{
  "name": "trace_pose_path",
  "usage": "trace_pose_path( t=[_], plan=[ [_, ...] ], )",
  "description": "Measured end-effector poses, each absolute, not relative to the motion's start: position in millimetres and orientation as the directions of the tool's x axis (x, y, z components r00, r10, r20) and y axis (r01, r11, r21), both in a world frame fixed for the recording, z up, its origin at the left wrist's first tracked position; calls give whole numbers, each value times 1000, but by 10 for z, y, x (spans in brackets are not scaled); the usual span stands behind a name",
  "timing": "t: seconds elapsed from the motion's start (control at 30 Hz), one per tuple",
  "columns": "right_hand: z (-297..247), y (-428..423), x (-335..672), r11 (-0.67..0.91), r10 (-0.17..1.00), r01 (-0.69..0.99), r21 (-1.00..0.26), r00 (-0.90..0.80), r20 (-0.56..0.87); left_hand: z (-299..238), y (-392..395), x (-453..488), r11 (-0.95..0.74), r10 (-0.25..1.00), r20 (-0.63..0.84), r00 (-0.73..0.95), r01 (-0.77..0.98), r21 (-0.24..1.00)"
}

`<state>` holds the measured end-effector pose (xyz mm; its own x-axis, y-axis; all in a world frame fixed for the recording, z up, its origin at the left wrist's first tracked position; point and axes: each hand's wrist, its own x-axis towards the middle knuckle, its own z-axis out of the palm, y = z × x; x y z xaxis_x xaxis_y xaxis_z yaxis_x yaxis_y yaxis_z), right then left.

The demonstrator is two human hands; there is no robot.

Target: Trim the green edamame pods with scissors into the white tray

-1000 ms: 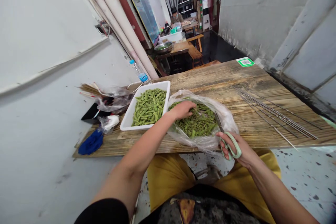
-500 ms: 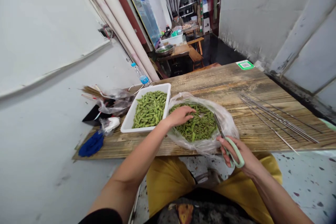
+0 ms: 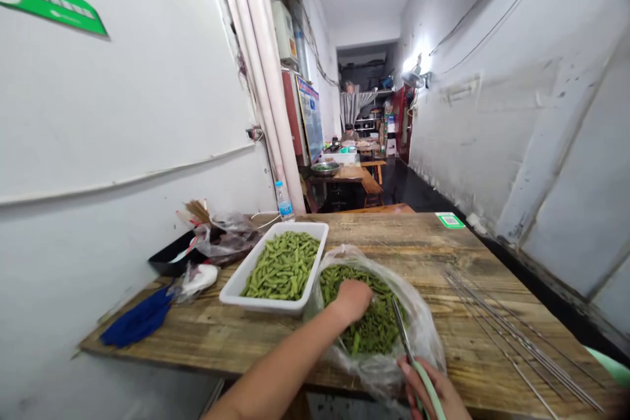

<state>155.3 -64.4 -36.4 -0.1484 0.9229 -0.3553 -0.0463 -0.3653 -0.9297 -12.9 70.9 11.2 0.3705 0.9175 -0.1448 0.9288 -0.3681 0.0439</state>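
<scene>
My left hand [image 3: 354, 300] is down in the clear plastic bag [image 3: 424, 335], over a heap of green bean pods [image 3: 377, 328] and trimmings. Its fingers curl downward, and what they hold, if anything, is hidden behind the hand. In my right hand [image 3: 433, 394] are scissors [image 3: 424, 380] with pale green handles, their blades pointing up and away over the bag's right side. Left of the bag stands a white tray [image 3: 231, 297], filled with whole green pods [image 3: 285, 266].
Long metal skewers [image 3: 524, 348] lie across the wooden table [image 3: 374, 230] at the right. A blue cloth [image 3: 138, 320], a black box [image 3: 172, 256] and a water bottle [image 3: 285, 202] are on the left. A green code card [image 3: 450, 220] lies at the far edge.
The view has tilted up, showing more of the room and less of my lap. My left hand's fingers, stretched over the pods before, have curled down into them. The scissors remain in my right hand.
</scene>
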Motion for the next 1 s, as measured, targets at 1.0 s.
trace_pose_path(
  t=[1.0],
  plan=[
    [-370, -721, 1680, -413, 901, -140, -900, -204, -382, 115, 770, -223, -385, 901, 34, 432, 760, 523]
  ],
)
